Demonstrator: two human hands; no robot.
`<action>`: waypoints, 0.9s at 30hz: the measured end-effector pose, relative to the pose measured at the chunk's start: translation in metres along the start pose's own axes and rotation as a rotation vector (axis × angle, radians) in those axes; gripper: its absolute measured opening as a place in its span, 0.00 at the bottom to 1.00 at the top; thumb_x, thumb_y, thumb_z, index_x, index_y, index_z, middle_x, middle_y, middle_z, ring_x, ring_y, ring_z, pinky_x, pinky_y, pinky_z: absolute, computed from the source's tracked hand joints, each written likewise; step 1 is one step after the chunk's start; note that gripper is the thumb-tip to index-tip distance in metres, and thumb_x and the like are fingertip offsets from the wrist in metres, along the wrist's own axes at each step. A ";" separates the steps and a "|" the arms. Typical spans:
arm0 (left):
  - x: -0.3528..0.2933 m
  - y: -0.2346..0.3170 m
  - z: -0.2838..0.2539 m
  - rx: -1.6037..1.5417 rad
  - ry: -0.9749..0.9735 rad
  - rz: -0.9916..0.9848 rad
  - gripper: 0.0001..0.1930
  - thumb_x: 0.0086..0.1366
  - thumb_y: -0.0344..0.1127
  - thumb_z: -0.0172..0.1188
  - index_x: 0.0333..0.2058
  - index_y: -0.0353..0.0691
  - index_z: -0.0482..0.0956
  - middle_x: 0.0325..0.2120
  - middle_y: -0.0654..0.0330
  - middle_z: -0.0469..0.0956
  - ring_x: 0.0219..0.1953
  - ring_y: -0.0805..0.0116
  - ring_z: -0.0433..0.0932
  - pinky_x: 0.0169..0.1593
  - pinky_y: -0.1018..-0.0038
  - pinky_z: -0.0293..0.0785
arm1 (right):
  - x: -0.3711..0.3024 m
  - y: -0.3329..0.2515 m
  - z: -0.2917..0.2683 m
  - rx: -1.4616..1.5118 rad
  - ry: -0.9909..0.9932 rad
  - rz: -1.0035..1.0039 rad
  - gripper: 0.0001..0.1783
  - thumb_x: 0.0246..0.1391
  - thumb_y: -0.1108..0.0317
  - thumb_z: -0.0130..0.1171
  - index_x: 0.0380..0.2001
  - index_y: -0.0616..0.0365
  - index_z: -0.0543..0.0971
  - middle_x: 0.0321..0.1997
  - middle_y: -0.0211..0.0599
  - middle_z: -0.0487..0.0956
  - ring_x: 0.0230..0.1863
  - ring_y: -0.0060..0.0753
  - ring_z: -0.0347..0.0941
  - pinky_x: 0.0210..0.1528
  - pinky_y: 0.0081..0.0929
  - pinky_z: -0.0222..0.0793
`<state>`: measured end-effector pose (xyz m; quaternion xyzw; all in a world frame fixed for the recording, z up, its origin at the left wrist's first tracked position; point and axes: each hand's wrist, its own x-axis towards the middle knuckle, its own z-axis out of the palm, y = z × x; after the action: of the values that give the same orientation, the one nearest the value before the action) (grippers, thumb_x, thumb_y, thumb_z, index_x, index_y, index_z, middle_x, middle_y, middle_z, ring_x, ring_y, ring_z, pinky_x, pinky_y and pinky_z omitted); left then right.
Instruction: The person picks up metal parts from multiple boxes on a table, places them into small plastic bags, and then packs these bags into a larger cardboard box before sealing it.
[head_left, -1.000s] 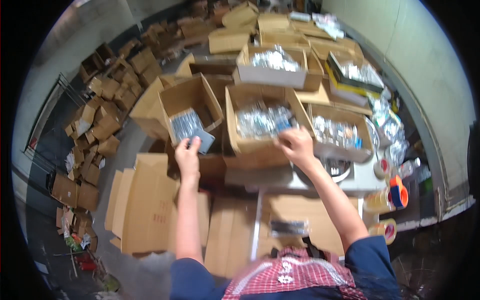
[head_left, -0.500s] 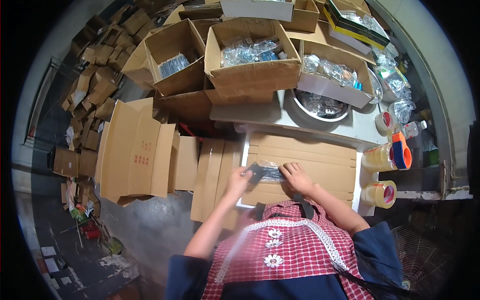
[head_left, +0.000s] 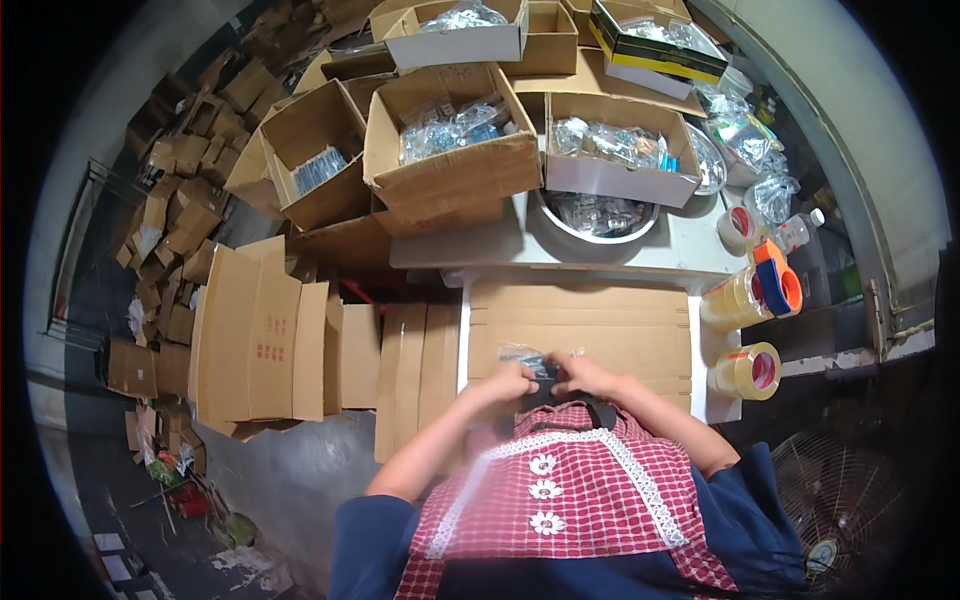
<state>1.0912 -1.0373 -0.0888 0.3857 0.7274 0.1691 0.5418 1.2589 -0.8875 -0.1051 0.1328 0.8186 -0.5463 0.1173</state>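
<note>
My left hand [head_left: 510, 382] and my right hand [head_left: 584, 377] are close together, low over a flat sheet of cardboard, near the apron. Between them is a clear plastic bag [head_left: 522, 353] with dark thin pieces inside. A black flat plate [head_left: 543, 388] shows as a dark patch between the fingers, below the bag. Both hands are closed, with fingers curled inward. The left seems to grip the plate, and the right pinches at the bag's edge; the fingers hide most of the contact.
The flat cardboard [head_left: 580, 312] lies on a white table. Tape rolls [head_left: 745, 372] and an orange-and-blue tape dispenser [head_left: 775, 282] stand at right. Behind are open cartons [head_left: 450, 165] of bagged parts and a white basin [head_left: 600, 238]. A large open carton [head_left: 255, 345] stands left.
My left hand has moved right and down with the black plate, bringing it to the bag beside my right hand. The right fingers have curled in. The view has shifted slightly.
</note>
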 end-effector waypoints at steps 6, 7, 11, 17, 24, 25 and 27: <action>0.000 -0.014 0.006 -0.192 0.298 0.068 0.11 0.62 0.37 0.60 0.36 0.35 0.82 0.27 0.52 0.82 0.32 0.60 0.81 0.38 0.65 0.75 | 0.018 -0.004 -0.005 -0.112 0.186 0.002 0.24 0.52 0.74 0.60 0.54 0.55 0.71 0.35 0.49 0.81 0.37 0.46 0.80 0.40 0.38 0.75; -0.003 -0.004 0.001 -0.199 0.364 0.101 0.12 0.62 0.38 0.59 0.36 0.33 0.81 0.27 0.51 0.82 0.32 0.56 0.81 0.39 0.63 0.74 | 0.026 -0.004 -0.008 -0.163 0.220 0.015 0.23 0.52 0.71 0.61 0.53 0.54 0.72 0.31 0.47 0.82 0.35 0.46 0.81 0.38 0.38 0.74; 0.012 -0.010 -0.014 -0.136 0.435 0.079 0.15 0.62 0.39 0.59 0.42 0.35 0.82 0.35 0.49 0.83 0.39 0.54 0.82 0.45 0.64 0.76 | 0.041 -0.009 -0.014 -0.046 0.249 0.023 0.23 0.51 0.69 0.63 0.52 0.54 0.73 0.29 0.46 0.82 0.33 0.46 0.81 0.37 0.39 0.74; 0.007 -0.019 -0.021 0.050 0.513 0.129 0.20 0.60 0.41 0.63 0.50 0.38 0.80 0.42 0.47 0.82 0.45 0.50 0.80 0.52 0.62 0.75 | 0.042 0.006 -0.002 -0.216 0.281 -0.125 0.27 0.54 0.65 0.60 0.58 0.52 0.71 0.29 0.47 0.82 0.29 0.49 0.80 0.33 0.42 0.74; -0.012 -0.030 0.007 0.264 0.747 0.250 0.32 0.57 0.48 0.69 0.56 0.37 0.73 0.51 0.46 0.71 0.57 0.48 0.68 0.59 0.61 0.68 | 0.032 -0.004 0.007 -0.697 0.142 -0.254 0.36 0.55 0.65 0.55 0.67 0.43 0.62 0.33 0.45 0.83 0.29 0.49 0.81 0.32 0.43 0.77; -0.013 -0.029 0.010 0.255 0.808 0.165 0.32 0.57 0.49 0.69 0.55 0.37 0.72 0.52 0.47 0.69 0.58 0.49 0.67 0.60 0.61 0.67 | 0.034 -0.007 0.009 -0.722 0.164 -0.350 0.35 0.56 0.66 0.54 0.67 0.42 0.62 0.33 0.43 0.83 0.28 0.49 0.81 0.31 0.43 0.77; -0.010 -0.029 0.016 0.211 0.850 0.103 0.30 0.58 0.48 0.69 0.54 0.36 0.73 0.51 0.48 0.69 0.57 0.50 0.68 0.59 0.62 0.68 | 0.032 -0.011 0.013 -0.750 0.084 -0.303 0.32 0.55 0.66 0.55 0.65 0.50 0.65 0.35 0.45 0.83 0.29 0.48 0.81 0.31 0.42 0.78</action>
<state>1.0961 -1.0662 -0.1074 0.3709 0.8787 0.2642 0.1431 1.2256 -0.9006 -0.1107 -0.0190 0.9756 -0.2148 0.0423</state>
